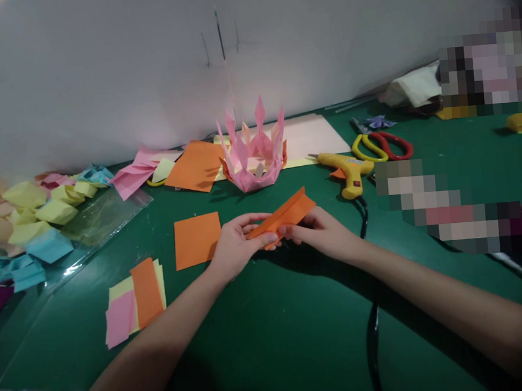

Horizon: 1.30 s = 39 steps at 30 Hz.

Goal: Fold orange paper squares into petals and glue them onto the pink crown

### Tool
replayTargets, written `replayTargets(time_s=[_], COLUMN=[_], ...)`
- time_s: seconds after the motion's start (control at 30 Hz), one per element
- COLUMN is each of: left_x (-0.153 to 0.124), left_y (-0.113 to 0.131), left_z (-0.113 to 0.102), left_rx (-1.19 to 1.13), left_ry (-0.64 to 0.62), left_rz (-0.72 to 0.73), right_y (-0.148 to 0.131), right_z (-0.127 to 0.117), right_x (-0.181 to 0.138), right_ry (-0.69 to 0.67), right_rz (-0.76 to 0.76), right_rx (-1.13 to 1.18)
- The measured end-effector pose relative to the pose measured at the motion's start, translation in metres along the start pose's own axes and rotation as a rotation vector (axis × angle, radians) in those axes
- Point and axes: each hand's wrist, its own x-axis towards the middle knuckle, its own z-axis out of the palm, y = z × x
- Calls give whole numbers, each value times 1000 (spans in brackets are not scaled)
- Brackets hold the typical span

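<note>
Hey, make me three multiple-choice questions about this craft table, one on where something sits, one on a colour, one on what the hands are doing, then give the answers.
1. Where does the glue gun lie?
A. right of the pink paper crown
B. on the plastic bag at the left
C. under the folded paper

2. What colour is the folded paper held in the hands?
A. blue
B. orange
C. pink

3. How is that paper held?
A. lying flat, untouched
B. by the right hand alone
C. pinched by the left hand and right hand together

Answers: 1 A, the yellow gun rests on the green table just right of the crown. 2 B, it matches the orange square nearby. 3 C, fingers of both hands grip it.
</note>
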Motion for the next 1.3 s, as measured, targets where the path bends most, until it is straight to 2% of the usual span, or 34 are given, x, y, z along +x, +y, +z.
replayTargets(time_s=[0.27, 0.57, 0.8, 1.17, 1.3], left_x=[-1, -2, -2, -2, 0], left_y=[6, 7, 6, 8, 11], left_z=[1, 2, 1, -4, -8], left_rx=[28, 42, 46, 125, 173], left_ry=[-31, -41, -70, -112, -116], left_rz=[-82, -76, -64, -76, -125], right_y=[-4, -2, -5, -3, -4], right_z=[0, 1, 0, 2, 2], right_x=[1, 2, 0, 0, 0], right_ry=[-29, 18, -9, 146, 235], right_rz=[-49, -11, -39, 8, 5], right_rx=[-8, -120, -89, -243, -264])
